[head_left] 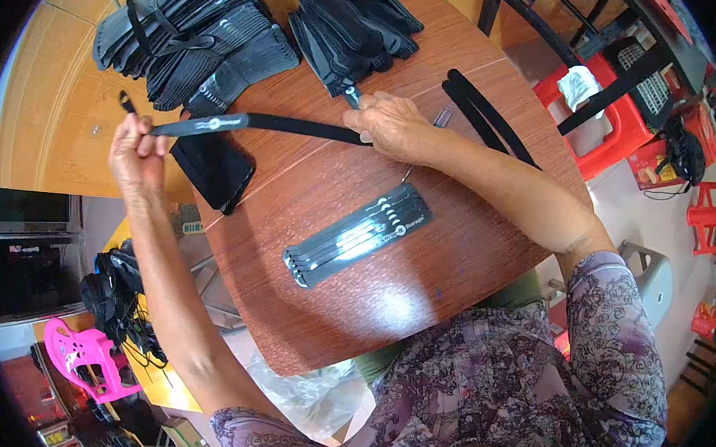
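Note:
A long black strap [298,127] with a grey printed section stretches between my two hands above the brown table. My left hand [137,146] pinches its grey end, and a short dark tip sticks up past the fingers. Around the strap's other end, my right hand [392,127] is closed; a grey piece shows beside its fingertips, and I cannot tell if it is held. Nearer me lies a neat stack of grey printed straps [357,233]. Two loose black straps [487,117] lie right of my right hand, near a small shiny metal-looking piece [444,116].
Bundled grey straps [189,37] pile up at the far left, with black straps [349,30] heaped beside them. A flat black object [215,170] lies at the table's left edge. Red stools [606,124] stand to the right, a pink chair [87,358] to the left.

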Available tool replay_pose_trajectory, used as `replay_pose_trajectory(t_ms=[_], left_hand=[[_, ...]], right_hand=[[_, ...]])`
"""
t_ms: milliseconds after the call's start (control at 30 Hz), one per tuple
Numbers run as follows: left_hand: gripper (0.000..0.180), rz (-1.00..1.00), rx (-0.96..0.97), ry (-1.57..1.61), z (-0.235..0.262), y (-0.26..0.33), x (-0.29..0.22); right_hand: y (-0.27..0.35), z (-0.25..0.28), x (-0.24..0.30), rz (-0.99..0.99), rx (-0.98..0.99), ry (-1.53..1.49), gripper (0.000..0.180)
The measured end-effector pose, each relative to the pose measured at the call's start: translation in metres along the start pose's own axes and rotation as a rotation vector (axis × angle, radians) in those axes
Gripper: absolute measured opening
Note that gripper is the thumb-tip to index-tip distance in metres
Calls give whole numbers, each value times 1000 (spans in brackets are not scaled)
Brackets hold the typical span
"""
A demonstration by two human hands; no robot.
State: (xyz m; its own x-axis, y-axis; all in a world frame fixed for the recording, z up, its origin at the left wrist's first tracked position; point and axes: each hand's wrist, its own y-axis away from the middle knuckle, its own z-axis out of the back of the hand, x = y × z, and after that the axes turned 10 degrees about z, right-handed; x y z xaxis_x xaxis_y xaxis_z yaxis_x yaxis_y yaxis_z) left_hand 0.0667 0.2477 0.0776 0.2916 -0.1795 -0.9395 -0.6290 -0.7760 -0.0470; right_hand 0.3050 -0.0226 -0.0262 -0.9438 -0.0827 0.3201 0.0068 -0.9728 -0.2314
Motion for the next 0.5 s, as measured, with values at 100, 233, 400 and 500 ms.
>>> replay_pose_trajectory(t_ms=[100,233,400,500], left_hand=[[10,-137,15,8,84,-7,-63],[21,-188,-22,184,34,21,-92],[16,-143,67,-175,-8,91,-66],[13,-73,35,-68,-64,129,-23]], right_hand=[[-7,-6,8,46,-29,-2,14],[2,-4,-1,7,-57,-10,12],[-6,0,5,-40,15,-40,10],[4,10,4,-107,21,-52,9]])
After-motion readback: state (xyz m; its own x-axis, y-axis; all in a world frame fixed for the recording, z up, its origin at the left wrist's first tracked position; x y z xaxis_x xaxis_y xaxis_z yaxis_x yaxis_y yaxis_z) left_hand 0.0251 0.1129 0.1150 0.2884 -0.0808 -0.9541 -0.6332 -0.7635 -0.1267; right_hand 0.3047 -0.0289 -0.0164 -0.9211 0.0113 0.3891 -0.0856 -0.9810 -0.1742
